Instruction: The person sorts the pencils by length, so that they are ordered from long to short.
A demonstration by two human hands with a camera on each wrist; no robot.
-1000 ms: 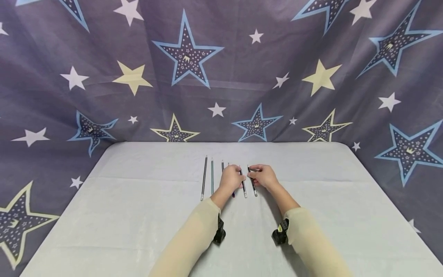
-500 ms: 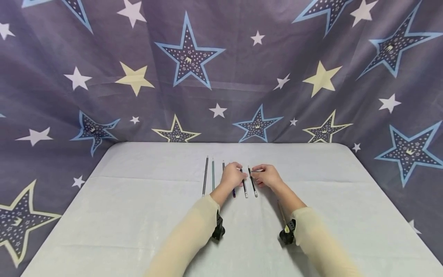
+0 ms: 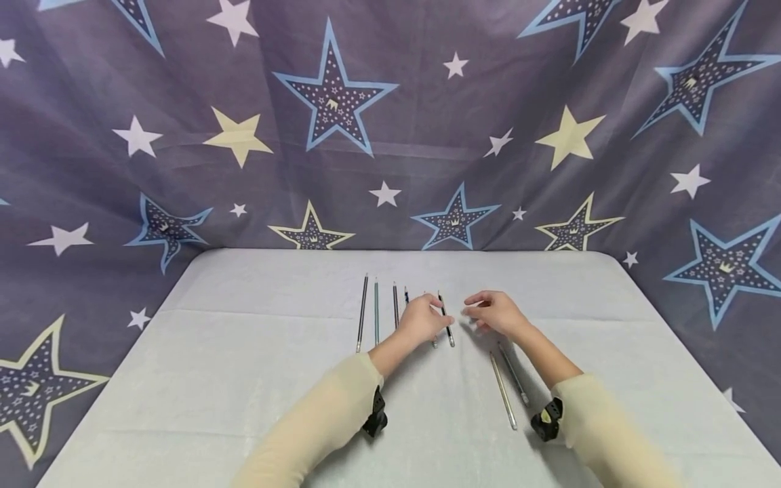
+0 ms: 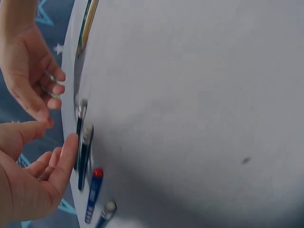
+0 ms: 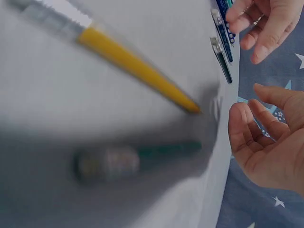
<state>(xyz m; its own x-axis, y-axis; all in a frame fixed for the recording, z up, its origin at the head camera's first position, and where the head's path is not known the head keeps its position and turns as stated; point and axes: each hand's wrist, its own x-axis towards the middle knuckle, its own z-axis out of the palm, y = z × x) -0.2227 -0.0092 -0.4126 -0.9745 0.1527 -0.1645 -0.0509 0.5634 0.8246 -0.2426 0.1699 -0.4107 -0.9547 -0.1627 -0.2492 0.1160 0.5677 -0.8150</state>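
My left hand (image 3: 421,318) hovers over the right part of a row of pencils, fingertips close to the rightmost black pencil (image 3: 447,320). Its thumb and fingers are apart and hold nothing, as the left wrist view shows. To the right, my right hand (image 3: 495,313) is loosely spread, with nothing between thumb and fingers. Further left in the row lie a black pencil (image 3: 363,312), a teal pencil (image 3: 376,312) and another black pencil (image 3: 395,303). A blue stick with a red end (image 4: 96,176) is in the row too, hidden by my left hand in the head view.
A yellow pencil (image 3: 503,393) and a dark green pencil (image 3: 514,374) lie slantwise near my right forearm. A pale cloth covers the table (image 3: 244,379). Behind it hangs a star-patterned curtain (image 3: 415,122).
My right hand has let go of the rightmost black pencil and drawn away to the right, uncovering the yellow and green pencils. My left hand has shifted right towards that black pencil.
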